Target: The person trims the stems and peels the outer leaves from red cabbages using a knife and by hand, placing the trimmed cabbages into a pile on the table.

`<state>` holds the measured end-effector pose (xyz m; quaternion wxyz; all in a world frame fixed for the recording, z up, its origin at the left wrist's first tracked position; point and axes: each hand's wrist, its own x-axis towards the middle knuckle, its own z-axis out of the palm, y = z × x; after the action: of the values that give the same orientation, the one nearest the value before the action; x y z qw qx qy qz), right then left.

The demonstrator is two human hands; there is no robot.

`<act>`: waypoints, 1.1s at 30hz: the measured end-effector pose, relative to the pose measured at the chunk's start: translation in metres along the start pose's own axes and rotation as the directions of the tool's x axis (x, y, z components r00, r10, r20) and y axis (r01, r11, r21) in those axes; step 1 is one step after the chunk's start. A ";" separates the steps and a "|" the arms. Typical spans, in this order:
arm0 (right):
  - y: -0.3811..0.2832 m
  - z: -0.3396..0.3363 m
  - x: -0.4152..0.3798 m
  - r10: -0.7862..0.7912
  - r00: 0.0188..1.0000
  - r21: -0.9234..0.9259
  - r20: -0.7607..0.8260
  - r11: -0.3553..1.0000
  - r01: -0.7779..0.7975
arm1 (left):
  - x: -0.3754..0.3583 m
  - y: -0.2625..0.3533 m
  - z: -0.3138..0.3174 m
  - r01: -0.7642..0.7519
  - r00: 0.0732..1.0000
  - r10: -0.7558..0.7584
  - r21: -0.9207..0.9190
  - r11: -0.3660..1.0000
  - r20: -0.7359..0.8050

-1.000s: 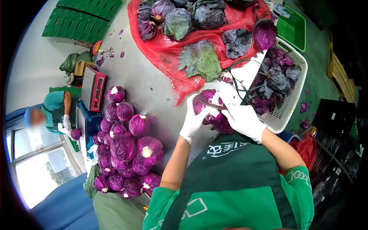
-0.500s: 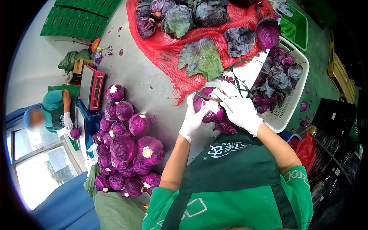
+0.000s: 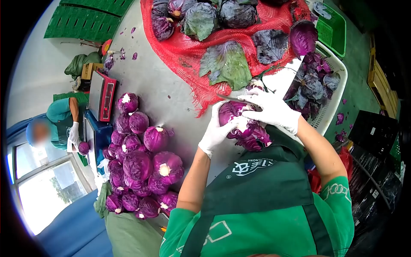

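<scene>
A red cabbage (image 3: 239, 122) with its pale cut stem showing sits between my gloved hands at the front of the table. My left hand (image 3: 216, 132) is wrapped round its left side. My right hand (image 3: 272, 110) grips a knife (image 3: 231, 99), whose thin blade reaches left over the top of the cabbage. The knife's handle is hidden in the glove. Loose outer leaves (image 3: 256, 136) hang from the cabbage on the side towards my apron. Just beyond lies a big green cabbage leaf (image 3: 227, 66) on a red mesh bag (image 3: 177, 64).
Several trimmed red cabbages (image 3: 138, 165) are heaped on the left. Untrimmed cabbages (image 3: 237, 15) lie on the mesh at the back. A white crate (image 3: 338, 70) of leaves stands right, a green crate (image 3: 332, 30) behind it. Beyond a scale (image 3: 102, 96), a co-worker (image 3: 62, 115) holds a cabbage.
My right hand has lifted slightly up and to the right with the knife. The loose leaves now spread out further from the cabbage on the right.
</scene>
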<state>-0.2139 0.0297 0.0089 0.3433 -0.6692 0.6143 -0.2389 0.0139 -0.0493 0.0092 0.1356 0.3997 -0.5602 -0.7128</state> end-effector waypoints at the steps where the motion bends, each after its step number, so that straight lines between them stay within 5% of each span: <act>1: 0.006 0.003 0.003 -0.044 0.999 0.031 -0.008 0.999 0.045 | 0.002 -0.001 -0.004 0.021 0.999 -0.021 -0.027 0.999 0.025; 9: 0.016 -0.007 0.014 -0.151 0.984 -0.040 0.093 0.987 0.155 | 0.015 0.007 -0.013 0.051 0.990 -0.043 -0.056 0.997 0.132; 16: 0.028 0.009 0.033 -0.221 0.971 -0.311 -0.087 0.932 0.184 | 0.018 0.010 -0.013 0.076 0.989 -0.074 -0.012 0.997 0.129; 18: 0.053 0.005 0.052 0.264 0.964 -0.217 0.017 0.943 -0.254 | 0.013 0.011 -0.007 -0.242 0.958 0.156 0.380 0.893 0.242; 20: 0.024 -0.020 0.041 0.186 0.982 -0.115 0.018 0.976 -0.183 | 0.011 -0.003 0.000 -0.060 0.986 0.021 0.231 0.971 0.166; 22: 0.032 -0.002 0.039 0.009 0.984 0.015 -0.179 1.000 -0.006 | 0.012 0.004 -0.004 0.069 0.993 -0.063 -0.054 0.996 0.100; 24: 0.031 -0.010 0.033 0.079 0.961 -0.045 -0.266 0.995 -0.094 | 0.015 -0.002 -0.012 0.066 0.993 -0.060 -0.054 0.996 0.106; 25: 0.018 -0.024 0.031 0.129 0.983 0.251 -0.127 0.963 -0.094 | 0.016 -0.005 -0.016 -0.058 0.996 0.037 0.257 0.965 0.087; 26: 0.029 -0.019 0.029 -0.031 0.990 0.091 -0.140 0.995 0.044 | 0.018 -0.008 -0.019 -0.165 0.986 0.135 0.544 0.823 0.096; 27: 0.022 -0.019 0.026 -0.066 0.996 0.096 -0.063 0.993 0.072 | 0.025 -0.012 -0.021 -0.198 0.979 0.157 0.416 0.887 0.130; 28: 0.010 -0.020 0.022 -0.100 0.995 0.100 0.010 0.990 0.098 | 0.030 -0.005 -0.017 -0.049 0.992 0.024 0.201 0.978 0.124; 29: -0.004 -0.027 0.023 0.041 0.990 0.179 0.136 0.982 -0.065 | 0.030 0.000 -0.011 -0.042 0.999 0.040 0.075 0.996 0.030; 31: 0.005 -0.017 0.021 0.068 0.996 0.145 0.061 0.987 -0.076 | 0.031 -0.003 -0.009 -0.110 0.987 0.097 -0.094 0.989 -0.132; 32: 0.004 -0.015 0.020 0.130 0.991 0.098 0.030 0.986 -0.132 | 0.028 -0.003 -0.004 -0.117 0.986 0.103 -0.095 0.989 -0.133; 33: 0.010 -0.007 0.018 0.025 0.994 -0.007 -0.109 1.000 -0.026 | 0.019 -0.001 0.006 -0.142 0.980 0.140 -0.005 0.990 -0.142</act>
<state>-0.2236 0.0103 0.0041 0.3095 -0.6487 0.6415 -0.2680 -0.0026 -0.0566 0.0004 0.2281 0.4073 -0.5707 -0.6756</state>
